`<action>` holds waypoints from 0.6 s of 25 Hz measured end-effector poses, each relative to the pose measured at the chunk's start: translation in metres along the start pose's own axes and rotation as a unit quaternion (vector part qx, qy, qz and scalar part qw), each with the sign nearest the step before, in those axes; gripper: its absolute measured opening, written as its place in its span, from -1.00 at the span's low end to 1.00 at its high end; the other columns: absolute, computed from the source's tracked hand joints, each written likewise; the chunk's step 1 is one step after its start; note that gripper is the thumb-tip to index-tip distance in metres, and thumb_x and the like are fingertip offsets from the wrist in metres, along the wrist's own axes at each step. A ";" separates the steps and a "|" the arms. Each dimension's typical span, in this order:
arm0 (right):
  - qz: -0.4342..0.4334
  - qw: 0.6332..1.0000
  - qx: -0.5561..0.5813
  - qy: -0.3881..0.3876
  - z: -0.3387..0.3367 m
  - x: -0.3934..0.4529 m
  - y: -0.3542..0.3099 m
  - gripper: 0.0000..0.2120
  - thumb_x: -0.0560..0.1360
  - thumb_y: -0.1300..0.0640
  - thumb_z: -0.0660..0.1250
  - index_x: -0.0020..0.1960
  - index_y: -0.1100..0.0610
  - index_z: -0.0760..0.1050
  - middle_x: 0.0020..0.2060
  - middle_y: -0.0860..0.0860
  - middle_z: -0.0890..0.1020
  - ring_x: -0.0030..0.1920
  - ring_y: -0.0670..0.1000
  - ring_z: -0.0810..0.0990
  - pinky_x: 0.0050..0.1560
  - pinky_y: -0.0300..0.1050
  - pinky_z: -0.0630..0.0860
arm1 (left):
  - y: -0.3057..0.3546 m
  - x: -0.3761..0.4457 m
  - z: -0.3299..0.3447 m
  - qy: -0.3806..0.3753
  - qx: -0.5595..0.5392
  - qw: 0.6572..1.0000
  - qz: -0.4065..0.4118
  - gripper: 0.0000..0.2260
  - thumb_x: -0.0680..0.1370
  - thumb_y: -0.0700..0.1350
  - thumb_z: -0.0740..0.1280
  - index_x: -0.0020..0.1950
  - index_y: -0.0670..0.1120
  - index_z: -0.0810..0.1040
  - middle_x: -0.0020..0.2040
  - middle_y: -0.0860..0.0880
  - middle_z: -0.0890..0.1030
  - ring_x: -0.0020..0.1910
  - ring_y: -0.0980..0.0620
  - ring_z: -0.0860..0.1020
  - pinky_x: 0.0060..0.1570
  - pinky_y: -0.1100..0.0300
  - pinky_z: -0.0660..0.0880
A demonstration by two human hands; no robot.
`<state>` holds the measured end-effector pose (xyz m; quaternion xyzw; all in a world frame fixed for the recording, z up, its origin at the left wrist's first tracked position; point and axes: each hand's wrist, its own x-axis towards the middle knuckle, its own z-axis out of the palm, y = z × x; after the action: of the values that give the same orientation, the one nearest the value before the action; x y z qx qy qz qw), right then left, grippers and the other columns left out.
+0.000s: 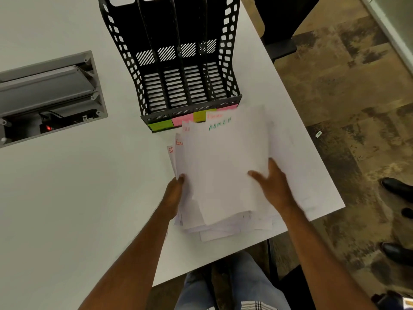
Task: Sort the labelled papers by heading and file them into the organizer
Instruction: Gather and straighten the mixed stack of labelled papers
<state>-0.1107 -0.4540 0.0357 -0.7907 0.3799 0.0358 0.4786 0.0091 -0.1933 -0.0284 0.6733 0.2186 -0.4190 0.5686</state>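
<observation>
A fanned stack of white papers point(221, 166) lies on the white table just in front of the black organizer point(178, 63). The top sheet reads ADMIN in green; sheets beneath show red headings at their left edges. The organizer has several upright slots, all empty as far as I can see, and green and pink sticky labels point(176, 121) on its front lip. My left hand point(175, 193) grips the stack's left edge, fingers under the sheets. My right hand point(271, 182) presses flat on the top sheet's right side, thumb spread over the paper.
A grey open cable box point(49, 95) with a power strip is sunk into the table at the left. The table's right edge point(312, 139) runs close beside the papers. Black shoes point(395, 186) of another person stand on the floor at the right. A dark chair stands behind the table.
</observation>
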 end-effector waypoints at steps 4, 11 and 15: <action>0.045 0.998 -0.033 -0.043 0.051 -0.006 0.043 -0.16 0.51 0.20 0.45 0.60 0.03 -0.01 0.48 0.10 0.37 0.41 0.13 0.43 0.34 0.04 0.45 | 0.003 0.000 0.002 0.002 -0.020 1.000 -0.006 -0.49 0.66 0.25 0.07 0.48 -0.02 0.38 0.28 -0.04 0.57 0.28 -0.10 0.52 0.36 -0.07 0.42; 0.034 0.996 -0.078 0.032 0.074 0.007 0.054 -0.34 0.62 0.41 0.07 0.62 0.02 0.01 0.54 0.09 0.27 0.55 0.12 0.22 0.40 -0.20 0.19 | 0.002 0.003 0.004 -0.005 0.058 0.997 0.049 -0.56 0.63 0.10 0.28 0.45 -0.07 0.42 0.27 -0.10 0.60 0.24 -0.16 0.57 0.27 -0.13 0.51; -0.024 0.988 -0.147 -0.051 0.077 0.006 0.055 -0.43 0.61 0.33 0.13 0.58 0.06 0.19 0.29 0.19 0.45 0.29 0.16 0.47 0.31 -0.01 0.47 | -0.001 0.006 0.009 0.012 0.057 0.997 0.058 -0.63 0.62 -0.06 0.36 0.40 -0.12 0.45 0.28 -0.14 0.60 0.16 -0.14 0.58 0.19 -0.04 0.53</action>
<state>-0.1177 -0.4112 -0.0484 -0.8585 0.3268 0.1199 0.3765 0.0082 -0.2027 -0.0338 0.7212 0.1616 -0.3885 0.5502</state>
